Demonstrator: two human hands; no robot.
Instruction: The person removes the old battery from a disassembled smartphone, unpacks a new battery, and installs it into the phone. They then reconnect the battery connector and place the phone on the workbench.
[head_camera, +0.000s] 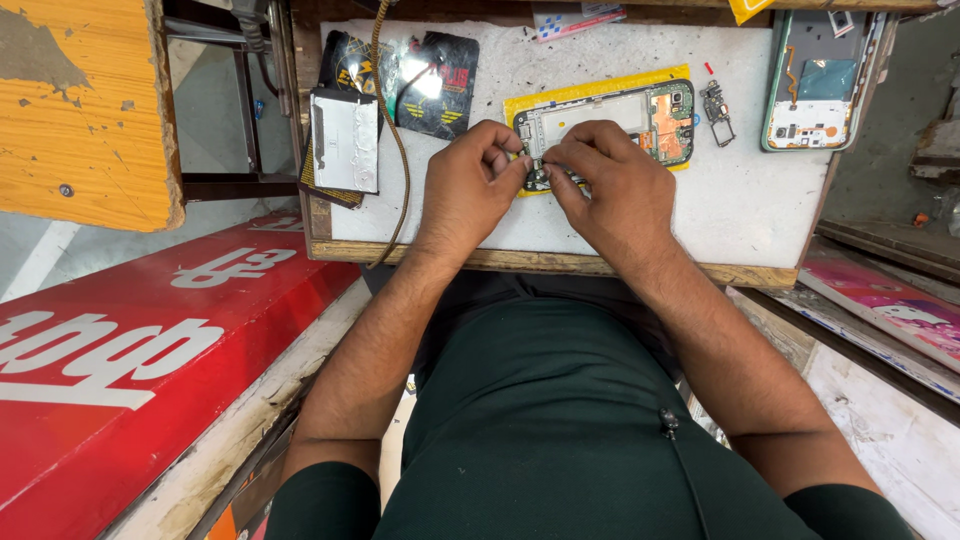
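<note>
Phone frame (600, 125) lies on the white worktop (740, 200) at twelve o'clock; our left hand (470, 185) and right hand (615, 185) pinch narrowly at its lower end, so we work gently.

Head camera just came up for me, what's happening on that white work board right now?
A person is bent over an opened phone frame that lies on a yellow sheet on the white board. The left hand and right hand meet at the frame's near end, fingertips pinching something small there; what exactly is hidden. A small loose part lies to the right, a second opened phone beyond it, and a silver battery sits to the left.
</note>
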